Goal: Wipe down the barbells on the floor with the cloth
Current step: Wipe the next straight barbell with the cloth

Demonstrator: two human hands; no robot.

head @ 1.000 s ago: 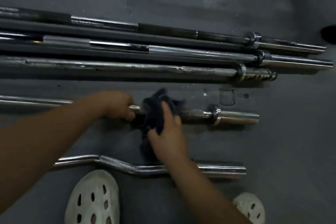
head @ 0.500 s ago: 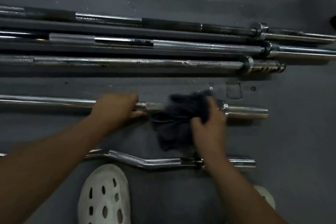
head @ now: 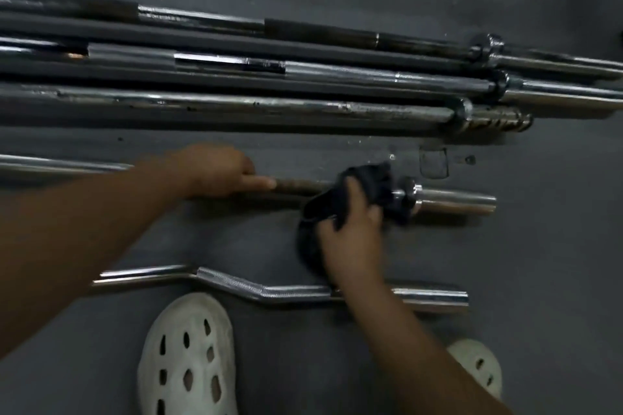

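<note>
Sliding right since a second ago, the dark crumpled cloth [head: 379, 184] now sits by the collar of the short shiny steel barbell [head: 455, 201] on the grey floor [head: 539, 280]. The right hand [head: 350, 239] curls its fingers tight round the cloth. The left hand [head: 212, 170] grips the bar, likely so it cannot roll. No box or bin shows.

Dark grey matte floor [head: 556, 280], scuffed; dim light, faint pale smudges.

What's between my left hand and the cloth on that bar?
Only a bare, dark stretch of the barbell runs from the left hand to the cloth; the head view shows it.
</note>
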